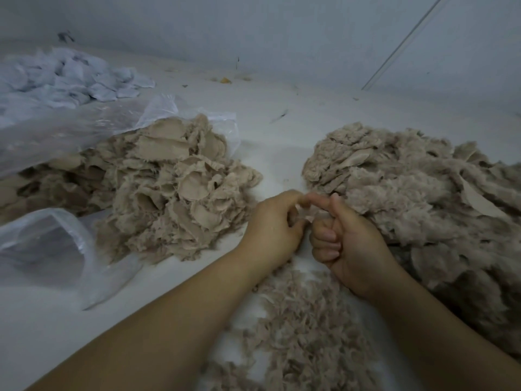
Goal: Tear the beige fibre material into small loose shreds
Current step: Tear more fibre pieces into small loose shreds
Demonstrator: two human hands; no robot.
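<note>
Surface: pale, flat work surface (282, 131), littered with stray fibres.

Far left: heap of pale blue-grey rags (64, 74).

Left: clear plastic bag (70, 128), crumpled, lying partly over a pile of beige fabric pieces (169, 187). A second plastic bag (56, 249) lies nearer, just beside that pile.

Right: large mound of beige fibre material (423, 198), fluffy, reaching to the right edge.

Near centre: loose shreds (304, 328), scattered below and between the forearms.

Left hand (276, 224) and right hand (346, 244): close together at centre, between the two beige heaps, fingers curled, fingertips meeting. Both pinch a small tuft of fibre (306, 213), barely visible between them. Right hand sits against the near edge of the mound.
</note>
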